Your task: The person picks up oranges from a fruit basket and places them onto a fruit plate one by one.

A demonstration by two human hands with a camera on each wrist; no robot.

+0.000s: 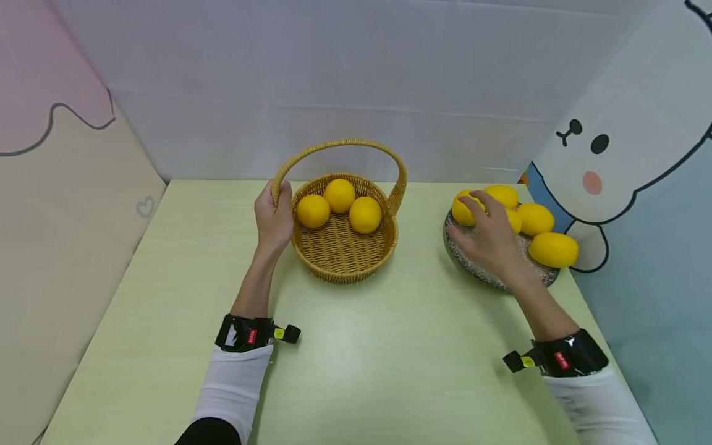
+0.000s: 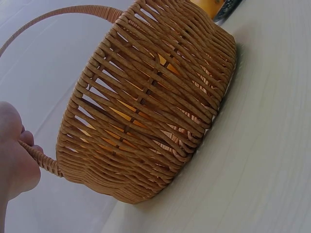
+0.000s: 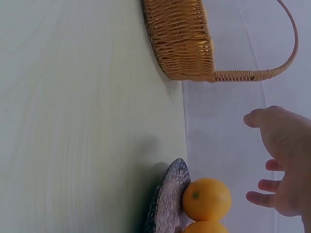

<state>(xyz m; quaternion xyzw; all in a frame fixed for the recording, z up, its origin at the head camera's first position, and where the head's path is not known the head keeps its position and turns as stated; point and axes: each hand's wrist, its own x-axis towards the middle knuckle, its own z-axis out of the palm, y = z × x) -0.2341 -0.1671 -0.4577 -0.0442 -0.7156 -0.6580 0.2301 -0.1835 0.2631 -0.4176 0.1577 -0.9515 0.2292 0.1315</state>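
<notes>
My left hand (image 1: 274, 216) grips the left side of the handle of a woven wicker basket (image 1: 345, 262), its fingers curled round it. Three oranges lie inside at the back, one of them an orange (image 1: 365, 215) on the right. From the left wrist view, the basket's side (image 2: 141, 102) fills much of the frame. Over a dark speckled plate (image 1: 470, 262) at the right hovers my right hand (image 1: 492, 238), fingers spread and bent. Several oranges sit on that plate, the foremost orange (image 1: 553, 250) near its right edge. A gap separates hand and orange (image 3: 206, 199) in the right wrist view.
The pale green table (image 1: 356, 358) meets a white cloth backdrop (image 1: 334, 80) just behind basket and plate. A panel with a cartoon face (image 1: 639, 148) stands along the right edge, and a beige panel (image 1: 61, 247) along the left.
</notes>
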